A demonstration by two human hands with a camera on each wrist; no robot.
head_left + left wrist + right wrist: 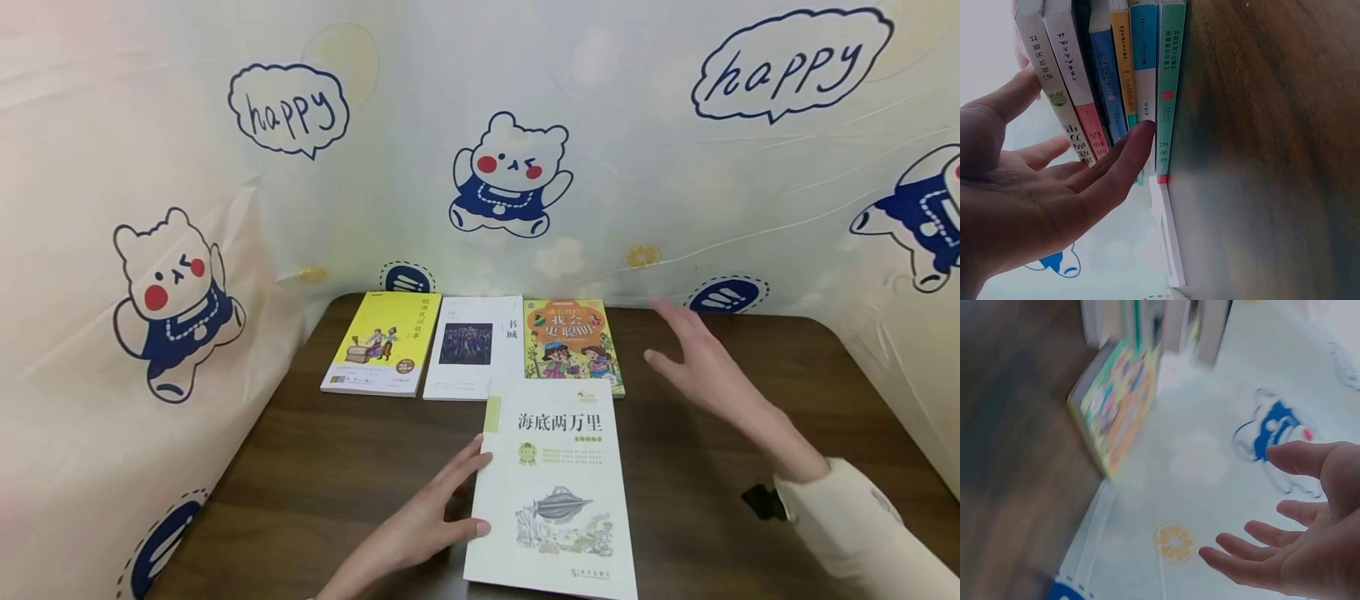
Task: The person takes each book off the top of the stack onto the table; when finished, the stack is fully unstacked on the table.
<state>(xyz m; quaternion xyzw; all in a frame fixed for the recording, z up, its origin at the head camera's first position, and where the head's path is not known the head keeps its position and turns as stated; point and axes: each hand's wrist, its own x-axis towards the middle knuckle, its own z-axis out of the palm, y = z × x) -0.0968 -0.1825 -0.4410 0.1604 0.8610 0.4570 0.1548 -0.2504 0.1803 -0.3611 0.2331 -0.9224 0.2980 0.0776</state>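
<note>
A stack of several books stands on the table's near side, topped by a white book (555, 467) with an airship drawing. In the left wrist view its spines show, with a green book (1171, 94) lowest against the tabletop. My left hand (420, 525) is at the stack's left side, fingers spread and fairly straight; the thumb and fingertips appear to touch the spines. My right hand (708, 371) hovers right of the stack, apart from it, palm turned inward. In the right wrist view the right hand (1297, 544) has loosely extended fingers and holds nothing.
Along the back of the brown table (337, 467) lie a yellow book (397, 325), a white book (468, 379) with a dark picture, and a colourful children's book (570, 337). The stack partly hides the last two. A printed cloth (397, 208) hangs behind.
</note>
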